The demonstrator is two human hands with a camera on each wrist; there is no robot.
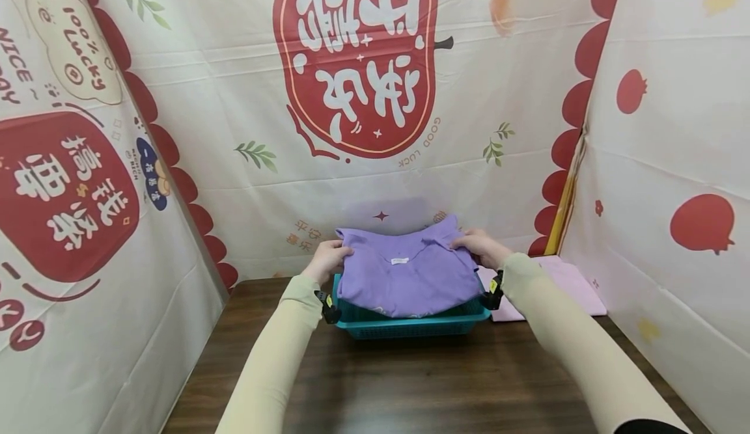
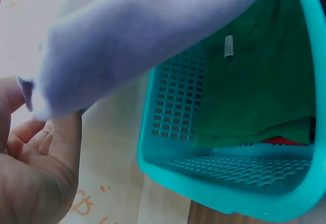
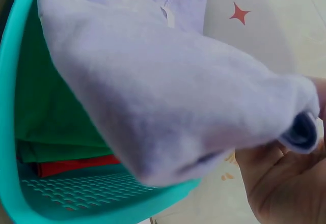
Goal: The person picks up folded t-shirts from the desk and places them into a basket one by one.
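A purple garment [image 1: 410, 281] with a white neck label hangs between both hands over a teal plastic basket [image 1: 410, 327]. Its left edge is pinched by my left hand [image 1: 326, 259], thumb on one side and fingers on the other. My right hand [image 1: 483, 248] grips the opposite edge, near a dark-lined opening visible in the right wrist view. Inside the basket lies a folded green garment [image 2: 260, 86] with a small pale label. Part of a red cloth [image 2: 285, 141] shows beneath the green one. The purple fabric hides much of the basket's inside in the head view.
A folded pink cloth [image 1: 571, 284] lies on the brown wooden table [image 1: 398, 382], right of the basket. Printed fabric walls [image 1: 381, 193] close in the back, left and right sides. The basket stands near the back wall.
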